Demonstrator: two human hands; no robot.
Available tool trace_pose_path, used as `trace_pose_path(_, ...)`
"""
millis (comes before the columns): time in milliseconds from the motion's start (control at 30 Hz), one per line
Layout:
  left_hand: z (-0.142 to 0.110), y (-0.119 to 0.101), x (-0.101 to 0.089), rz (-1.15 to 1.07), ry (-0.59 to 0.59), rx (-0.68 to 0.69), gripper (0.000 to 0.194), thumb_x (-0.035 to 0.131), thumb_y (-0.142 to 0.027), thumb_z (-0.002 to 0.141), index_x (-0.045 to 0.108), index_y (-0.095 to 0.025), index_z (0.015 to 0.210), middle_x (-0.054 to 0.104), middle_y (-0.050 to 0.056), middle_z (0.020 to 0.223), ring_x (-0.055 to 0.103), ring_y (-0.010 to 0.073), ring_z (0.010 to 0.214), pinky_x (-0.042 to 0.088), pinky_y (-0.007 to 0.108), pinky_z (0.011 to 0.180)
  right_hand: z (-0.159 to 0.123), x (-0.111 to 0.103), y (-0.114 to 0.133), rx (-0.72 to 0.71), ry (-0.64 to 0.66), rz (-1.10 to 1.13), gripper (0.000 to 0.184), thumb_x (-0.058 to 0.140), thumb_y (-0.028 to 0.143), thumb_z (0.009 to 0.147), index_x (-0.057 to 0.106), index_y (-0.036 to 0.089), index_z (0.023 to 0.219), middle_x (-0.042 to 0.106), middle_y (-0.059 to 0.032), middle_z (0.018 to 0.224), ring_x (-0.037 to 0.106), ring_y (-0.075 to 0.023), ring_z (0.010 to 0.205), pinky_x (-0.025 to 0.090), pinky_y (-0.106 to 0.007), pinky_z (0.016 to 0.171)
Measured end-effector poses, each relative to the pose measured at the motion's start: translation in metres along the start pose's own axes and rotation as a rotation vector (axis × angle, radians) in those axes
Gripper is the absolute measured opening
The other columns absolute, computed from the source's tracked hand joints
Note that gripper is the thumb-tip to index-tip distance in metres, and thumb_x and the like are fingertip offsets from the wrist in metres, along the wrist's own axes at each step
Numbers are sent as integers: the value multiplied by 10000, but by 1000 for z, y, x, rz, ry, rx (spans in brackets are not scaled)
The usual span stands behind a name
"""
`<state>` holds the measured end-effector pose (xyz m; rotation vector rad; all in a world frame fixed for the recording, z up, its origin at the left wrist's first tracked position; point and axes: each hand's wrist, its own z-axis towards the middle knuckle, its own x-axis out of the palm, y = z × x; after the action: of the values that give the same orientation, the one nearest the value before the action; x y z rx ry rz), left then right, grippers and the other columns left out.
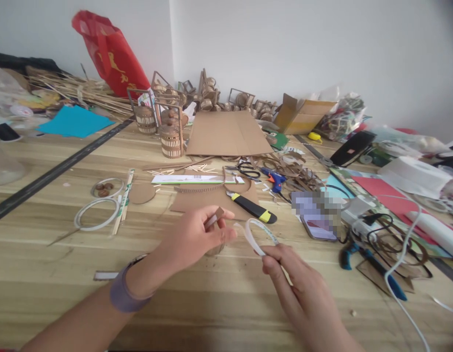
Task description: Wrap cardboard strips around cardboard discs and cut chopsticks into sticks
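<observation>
Over the near middle of the table, my left hand [202, 234] is closed around a short brown cardboard strip [216, 215], whose end shows above the curled fingers. Something round and brown lies partly hidden below that palm. My right hand [297, 281] pinches a narrow roll of double-sided tape [252, 238], a white ring with green print, between thumb and fingers. A clear tape end seems to stretch from the ring toward my left fingertips; blur hides whether it touches them. Just beyond both hands lies a black and yellow utility knife [251, 207] on a cardboard sheet [193, 201].
Left lie another tape roll [97, 214] and a cardboard disc [141, 193]. A blue glue gun [274, 180], scissors [248, 171], a phone [319, 222] and blue-handled pliers [373, 269] are to the right. Small woven baskets [171, 142] stand behind, beside a large cardboard sheet [229, 132].
</observation>
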<state>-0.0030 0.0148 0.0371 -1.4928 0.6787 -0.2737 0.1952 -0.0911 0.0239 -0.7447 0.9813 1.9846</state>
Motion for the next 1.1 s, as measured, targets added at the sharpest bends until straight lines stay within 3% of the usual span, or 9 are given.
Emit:
trace_pose_path(200,2,3,5,33,-3,6,234,589,-381,868,583,-189,734,475,-61,605,422,99,560,295,227,520,-4,0,3,-55,19,52,164,410,198,1017,570,233,1002,570,15,716,577,-142,677,472,-231,633)
trace_pose_path(467,6,3,18,45,70,13,262,599,-415,829,546,-190,706,432,-73,584,379,103,556,280,237,523,-5,-2,10,-182,47,169,152,416,142,999,563,182,1008,554,-19,759,530,-154,717,468,-265,666)
trace_pose_path(633,9,11,16,185,98,-53,268,620,-449,820,561,-190,783,550,-34,679,499,142,632,355,254,574,-12,-1,-4,-254,89,42,152,436,136,999,581,157,1040,610,-30,758,550,-168,708,475,-295,669)
trace_pose_path(733,8,18,13,272,91,9,339,462,-505,921,517,-206,773,576,-8,718,522,161,657,371,274,595,-21,7,-23,-229,107,-110,176,430,170,1014,605,165,1036,649,-33,760,584,-183,695,490,-322,678)
trace_pose_path(833,5,21,11,269,102,77,376,293,-448,991,507,-217,787,612,8,745,566,171,702,401,285,654,-29,16,-38,-170,206,-182,273,395,258,1038,642,184,949,673,-45,776,622,-199,720,513,-342,693)
trace_pose_path(967,3,20,10,356,112,62,345,308,-364,985,538,-213,776,595,-5,679,559,168,653,380,278,625,-26,17,-43,-128,281,-170,306,440,400,1021,663,197,964,710,-71,889,647,-227,830,519,-377,755)
trace_pose_path(1100,3,20,9,424,104,45,365,322,-359,979,514,-209,708,571,-11,636,537,165,613,343,279,604,-4,17,-53,-53,274,-160,271,443,334,1020,679,203,1000,714,-84,953,643,-237,886,499,-387,783)
